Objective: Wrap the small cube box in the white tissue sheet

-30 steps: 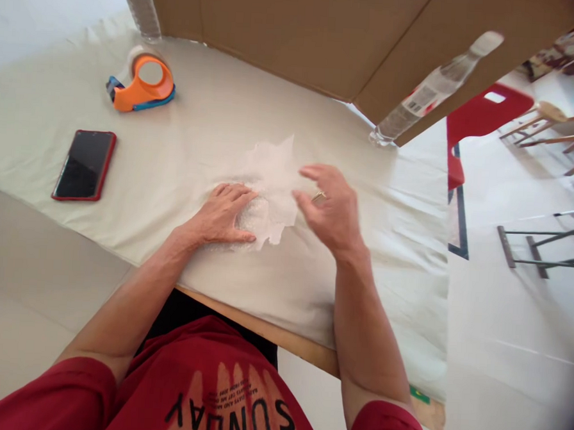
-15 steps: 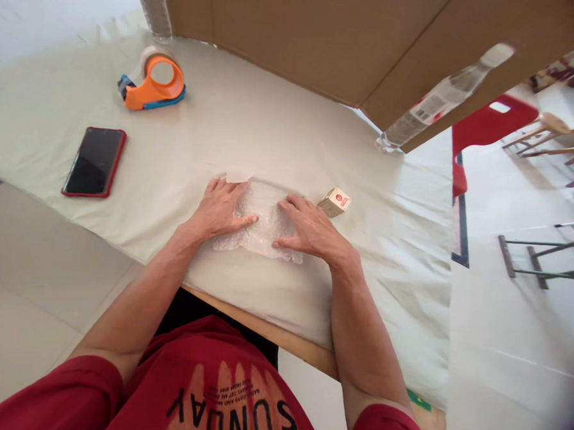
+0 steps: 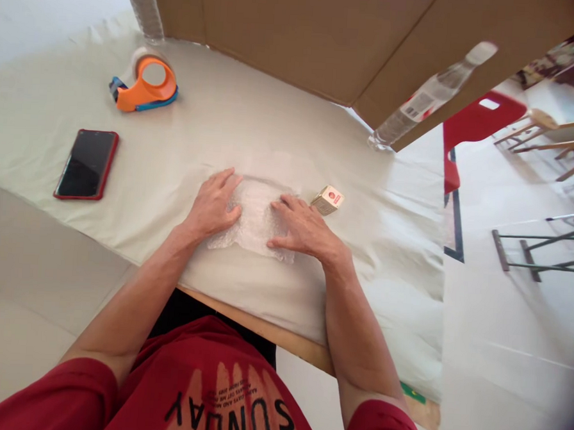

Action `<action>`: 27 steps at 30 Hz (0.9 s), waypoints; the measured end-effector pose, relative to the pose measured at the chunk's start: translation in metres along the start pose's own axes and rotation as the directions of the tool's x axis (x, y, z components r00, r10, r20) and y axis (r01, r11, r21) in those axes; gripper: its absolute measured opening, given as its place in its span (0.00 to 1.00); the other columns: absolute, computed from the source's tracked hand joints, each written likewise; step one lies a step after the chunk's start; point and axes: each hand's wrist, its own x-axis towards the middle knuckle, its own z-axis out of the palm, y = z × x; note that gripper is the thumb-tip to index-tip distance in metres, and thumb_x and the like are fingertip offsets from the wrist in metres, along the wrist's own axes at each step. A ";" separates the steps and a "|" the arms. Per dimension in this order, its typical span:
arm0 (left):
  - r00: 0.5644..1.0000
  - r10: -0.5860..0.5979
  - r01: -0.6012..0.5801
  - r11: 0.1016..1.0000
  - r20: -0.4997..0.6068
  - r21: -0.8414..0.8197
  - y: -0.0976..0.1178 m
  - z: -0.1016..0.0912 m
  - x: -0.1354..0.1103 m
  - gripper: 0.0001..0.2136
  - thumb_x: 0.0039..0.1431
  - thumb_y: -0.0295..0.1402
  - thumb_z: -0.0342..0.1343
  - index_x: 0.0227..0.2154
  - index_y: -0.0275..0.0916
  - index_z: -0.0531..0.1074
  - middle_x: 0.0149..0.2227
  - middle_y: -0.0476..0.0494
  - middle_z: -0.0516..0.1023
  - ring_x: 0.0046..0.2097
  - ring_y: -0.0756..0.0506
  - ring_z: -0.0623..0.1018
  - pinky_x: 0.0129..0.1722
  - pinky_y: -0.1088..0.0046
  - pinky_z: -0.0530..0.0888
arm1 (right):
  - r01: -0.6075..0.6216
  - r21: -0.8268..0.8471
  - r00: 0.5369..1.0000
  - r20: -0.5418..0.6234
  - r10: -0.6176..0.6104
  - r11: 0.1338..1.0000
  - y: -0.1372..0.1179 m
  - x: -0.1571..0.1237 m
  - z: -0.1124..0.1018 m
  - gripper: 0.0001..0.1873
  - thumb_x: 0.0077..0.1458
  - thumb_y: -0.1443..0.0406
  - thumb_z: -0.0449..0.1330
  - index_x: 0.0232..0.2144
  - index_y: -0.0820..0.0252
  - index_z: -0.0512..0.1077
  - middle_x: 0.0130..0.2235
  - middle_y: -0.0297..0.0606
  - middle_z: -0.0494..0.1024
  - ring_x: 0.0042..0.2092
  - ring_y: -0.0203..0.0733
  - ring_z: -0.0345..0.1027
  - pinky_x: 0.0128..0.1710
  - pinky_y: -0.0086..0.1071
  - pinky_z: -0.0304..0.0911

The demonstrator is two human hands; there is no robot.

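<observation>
A small sheet of clear bubble wrap (image 3: 255, 218) lies flat on the cloth-covered table (image 3: 214, 128), near its front edge. My left hand (image 3: 215, 205) rests palm down on the sheet's left side, fingers stretched out. My right hand (image 3: 303, 227) presses flat on its right side, fingers also extended. A small beige box with a red round mark (image 3: 327, 200) lies on the cloth just past my right fingertips, not touched by either hand.
A red-cased phone (image 3: 86, 165) lies face up at the left. An orange tape dispenser (image 3: 145, 82) sits at the back left. A large cardboard box (image 3: 325, 31) stands behind, with a plastic bottle (image 3: 428, 97) leaning beside it. A red chair (image 3: 474, 128) stands off the table's right.
My right hand came down from the air onto the bubble wrap, which now lies flattened under both hands. The small box, earlier hidden, shows beside my right hand.
</observation>
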 end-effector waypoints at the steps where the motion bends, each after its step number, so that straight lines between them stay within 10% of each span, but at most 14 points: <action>1: 0.999 -0.040 0.040 0.999 0.014 0.019 -0.002 0.001 0.000 0.32 0.55 0.35 0.55 0.64 0.37 0.62 0.68 0.33 0.62 0.69 0.34 0.62 0.67 0.52 0.59 | -0.005 0.000 1.000 -0.002 0.005 1.000 0.000 0.000 0.001 0.40 0.49 0.52 0.69 0.61 0.58 0.64 0.65 0.54 0.62 0.64 0.63 0.58 0.56 0.51 0.60; 6: 0.980 -0.195 0.193 0.980 0.029 0.058 -0.008 -0.002 0.002 0.34 0.58 0.41 0.54 0.67 0.39 0.57 0.69 0.33 0.60 0.71 0.30 0.56 0.68 0.48 0.55 | -0.005 0.002 1.000 -0.016 0.005 1.000 0.003 0.003 0.004 0.41 0.47 0.51 0.70 0.60 0.59 0.64 0.65 0.55 0.62 0.64 0.65 0.59 0.56 0.53 0.61; 13: 0.996 0.082 -0.083 0.995 -0.022 -0.047 0.010 -0.007 -0.001 0.18 0.59 0.38 0.53 0.52 0.43 0.74 0.58 0.40 0.74 0.64 0.36 0.68 0.64 0.50 0.62 | 0.037 -0.004 0.997 -0.061 -0.037 0.999 0.007 0.002 0.009 0.41 0.48 0.51 0.70 0.60 0.58 0.64 0.65 0.55 0.64 0.63 0.65 0.60 0.55 0.56 0.63; 18: 0.998 0.010 -0.013 0.998 0.062 0.060 0.009 -0.002 -0.005 0.21 0.56 0.46 0.59 0.49 0.43 0.76 0.60 0.35 0.72 0.67 0.29 0.62 0.64 0.44 0.57 | 0.027 0.108 0.985 -0.174 -0.008 0.994 0.012 0.002 0.006 0.32 0.54 0.55 0.65 0.59 0.59 0.67 0.62 0.52 0.69 0.62 0.60 0.65 0.58 0.52 0.63; 27: 0.994 -0.005 -0.002 0.998 0.111 0.061 0.008 -0.001 -0.006 0.24 0.55 0.48 0.61 0.52 0.43 0.74 0.62 0.34 0.69 0.70 0.27 0.55 0.67 0.38 0.44 | -0.325 0.140 0.809 -0.470 0.352 0.935 0.065 -0.006 0.002 0.29 0.53 0.60 0.60 0.57 0.62 0.68 0.55 0.57 0.75 0.54 0.66 0.69 0.52 0.60 0.63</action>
